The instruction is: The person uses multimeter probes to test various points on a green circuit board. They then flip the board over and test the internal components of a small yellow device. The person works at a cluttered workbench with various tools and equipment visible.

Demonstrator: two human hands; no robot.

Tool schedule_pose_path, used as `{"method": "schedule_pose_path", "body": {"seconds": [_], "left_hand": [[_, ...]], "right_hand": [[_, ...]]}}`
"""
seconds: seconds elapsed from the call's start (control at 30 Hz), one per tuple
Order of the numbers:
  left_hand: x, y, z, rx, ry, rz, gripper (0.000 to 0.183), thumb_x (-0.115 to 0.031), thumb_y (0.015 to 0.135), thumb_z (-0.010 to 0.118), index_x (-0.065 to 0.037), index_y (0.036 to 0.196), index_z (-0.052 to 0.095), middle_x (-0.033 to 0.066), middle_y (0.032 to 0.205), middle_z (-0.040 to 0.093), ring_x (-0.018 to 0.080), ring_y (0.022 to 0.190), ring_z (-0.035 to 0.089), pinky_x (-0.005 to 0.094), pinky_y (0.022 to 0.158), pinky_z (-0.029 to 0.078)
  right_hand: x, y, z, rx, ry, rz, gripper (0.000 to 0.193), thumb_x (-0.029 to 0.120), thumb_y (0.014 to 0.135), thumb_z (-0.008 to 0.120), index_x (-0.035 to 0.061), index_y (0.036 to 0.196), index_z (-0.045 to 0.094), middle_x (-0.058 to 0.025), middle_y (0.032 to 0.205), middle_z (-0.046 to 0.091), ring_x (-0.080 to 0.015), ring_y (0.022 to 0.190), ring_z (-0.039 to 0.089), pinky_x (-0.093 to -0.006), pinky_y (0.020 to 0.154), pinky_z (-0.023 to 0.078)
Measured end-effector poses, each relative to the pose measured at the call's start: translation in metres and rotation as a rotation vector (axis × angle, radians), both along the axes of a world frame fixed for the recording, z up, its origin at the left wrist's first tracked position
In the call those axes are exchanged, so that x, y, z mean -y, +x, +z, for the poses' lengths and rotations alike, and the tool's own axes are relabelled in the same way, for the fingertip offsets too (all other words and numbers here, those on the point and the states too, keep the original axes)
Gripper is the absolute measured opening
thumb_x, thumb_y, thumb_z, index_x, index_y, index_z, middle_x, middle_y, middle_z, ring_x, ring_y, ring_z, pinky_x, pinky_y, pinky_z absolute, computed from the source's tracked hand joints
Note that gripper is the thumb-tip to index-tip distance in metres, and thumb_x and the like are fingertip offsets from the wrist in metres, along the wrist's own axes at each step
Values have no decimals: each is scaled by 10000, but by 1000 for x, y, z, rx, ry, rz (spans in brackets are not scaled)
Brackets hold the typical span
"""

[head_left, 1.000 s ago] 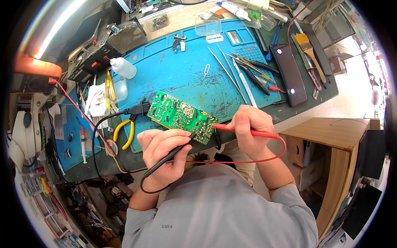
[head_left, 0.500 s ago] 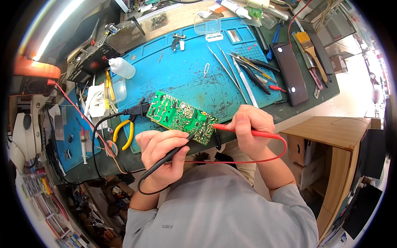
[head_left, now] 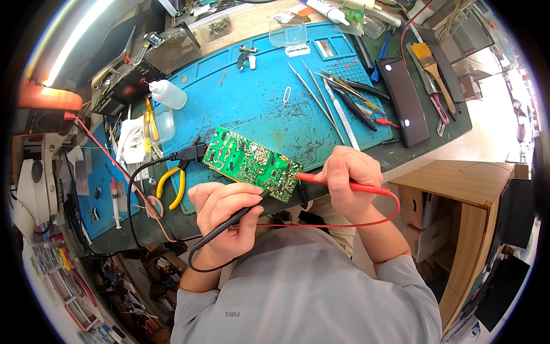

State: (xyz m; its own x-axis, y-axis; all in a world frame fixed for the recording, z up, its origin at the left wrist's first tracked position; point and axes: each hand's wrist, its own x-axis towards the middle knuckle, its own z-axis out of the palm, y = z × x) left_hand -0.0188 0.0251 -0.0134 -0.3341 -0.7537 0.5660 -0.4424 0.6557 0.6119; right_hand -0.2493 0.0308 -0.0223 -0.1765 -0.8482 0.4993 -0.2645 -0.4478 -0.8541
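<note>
A green circuit board [head_left: 250, 162] lies mid-frame. Below, the left hand [head_left: 225, 205] grips a black probe [head_left: 232, 219]; at right, the right hand [head_left: 350, 180] clasps a red probe [head_left: 369, 188].

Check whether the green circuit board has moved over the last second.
No. Against the yellow-handled tool lying beside it, the green circuit board shows no visible shift in any direction.
</note>
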Motion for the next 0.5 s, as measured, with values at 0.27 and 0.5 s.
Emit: {"method": "schedule_pose_path", "body": {"seconds": [0.27, 0.5], "left_hand": [[-1, -4, 3, 12, 27, -14, 114, -124, 831, 772, -138, 923, 707, -22, 968, 751, 184, 841, 581, 340, 841, 367], [1, 1, 11, 11, 0, -27, 197, -78, 771, 795, -142, 942, 721, -31, 1001, 750, 186, 858, 559, 332, 863, 380]], "right_hand": [[-3, -5, 3, -63, 43, -1, 285, 22, 885, 625, 26, 605, 570, -64, 545, 519, -189, 456, 467, -331, 446, 374], [-8, 1, 1, -29, 111, -65, 283, 35, 878, 544, 10, 597, 559, -68, 562, 531, -175, 496, 494, -333, 474, 375]]}}
